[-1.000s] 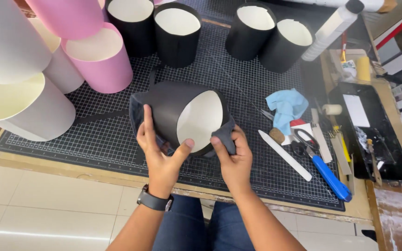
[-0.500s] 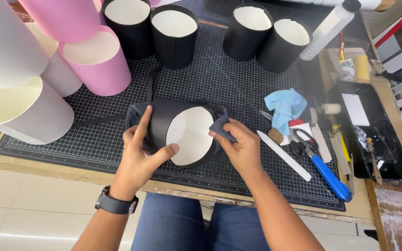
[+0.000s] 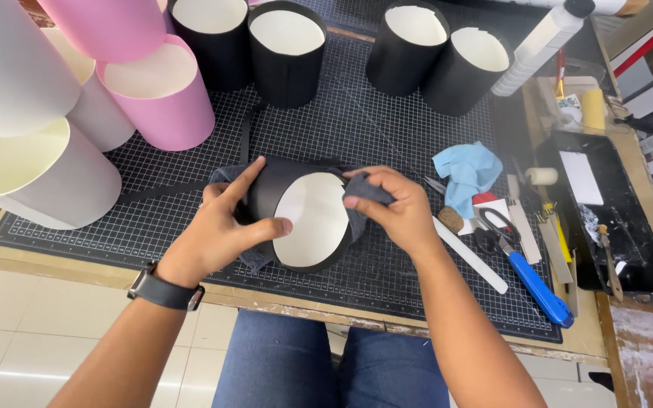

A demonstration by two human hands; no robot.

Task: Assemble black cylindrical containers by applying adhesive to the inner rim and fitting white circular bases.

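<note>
A black cylinder with a white inside (image 3: 307, 215) lies on its side over the black gridded cutting mat (image 3: 387, 140), its open end facing me. My left hand (image 3: 224, 227) grips its left wall, thumb on the rim and index finger stretched along the top. My right hand (image 3: 394, 211) presses a dark grey cloth (image 3: 360, 196) against the cylinder's right rim. More of that cloth shows under the cylinder on the left side. A black watch sits on my left wrist.
Several upright black cylinders (image 3: 289, 49) stand at the back of the mat. Pink (image 3: 160, 94) and white (image 3: 35, 174) cylinders crowd the left. On the right lie a blue cloth (image 3: 466, 170), scissors (image 3: 496, 230), a blue-handled knife (image 3: 538, 283), a white strip and a black tray (image 3: 606, 211).
The cylinder has turned and settled lower toward the mat. My left hand slid round onto its left wall, and my right hand rose with the cloth to the right rim.
</note>
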